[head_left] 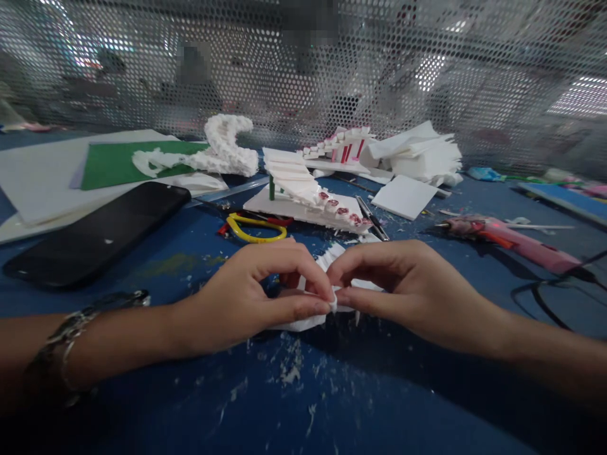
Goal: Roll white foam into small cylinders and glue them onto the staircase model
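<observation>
My left hand (251, 294) and my right hand (403, 284) meet at the middle of the blue table (332, 392). Both pinch a small white foam piece (334, 302) between thumb and fingers. Under them lies a larger white foam piece (303, 323), partly hidden by the fingers. A ridged white foam bit (331, 256) shows just behind the fingertips. A metal bracelet (66, 335) circles my left wrist.
A black phone (102, 232) lies at the left. Yellow-handled scissors (256, 229), a white foam stair model (308, 196), a craft knife (372, 218) and a pink glue gun (512, 240) lie behind the hands. Foam sheets (417, 155), green paper (114, 164) and a mesh screen (303, 63) stand further back.
</observation>
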Demonstrator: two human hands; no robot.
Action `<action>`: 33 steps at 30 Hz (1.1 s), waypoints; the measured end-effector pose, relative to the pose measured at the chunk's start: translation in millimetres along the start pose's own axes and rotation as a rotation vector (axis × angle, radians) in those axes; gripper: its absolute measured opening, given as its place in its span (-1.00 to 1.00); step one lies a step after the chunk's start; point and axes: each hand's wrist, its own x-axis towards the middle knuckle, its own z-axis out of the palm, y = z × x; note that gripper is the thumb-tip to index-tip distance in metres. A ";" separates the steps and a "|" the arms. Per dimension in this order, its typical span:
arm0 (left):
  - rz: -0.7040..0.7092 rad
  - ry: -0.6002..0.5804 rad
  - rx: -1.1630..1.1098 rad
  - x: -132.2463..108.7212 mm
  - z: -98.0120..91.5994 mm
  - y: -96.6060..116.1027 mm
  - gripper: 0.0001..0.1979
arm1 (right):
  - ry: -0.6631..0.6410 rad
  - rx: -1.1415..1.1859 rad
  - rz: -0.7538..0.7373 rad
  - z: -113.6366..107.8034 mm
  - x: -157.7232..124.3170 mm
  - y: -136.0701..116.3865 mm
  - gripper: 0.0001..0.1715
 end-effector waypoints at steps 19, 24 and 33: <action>0.094 -0.013 0.066 -0.1 0.3 1.7 -0.91 | 0.138 -0.083 -0.087 7.4 -2.8 1.8 -0.95; -0.040 0.047 0.093 0.4 0.7 1.9 -0.82 | 0.179 -0.051 -0.117 4.5 -1.9 2.4 -0.96; -0.250 -0.042 0.020 5.9 -1.3 -1.3 -0.86 | 0.124 -0.450 -0.386 -4.7 -1.9 -3.2 -0.85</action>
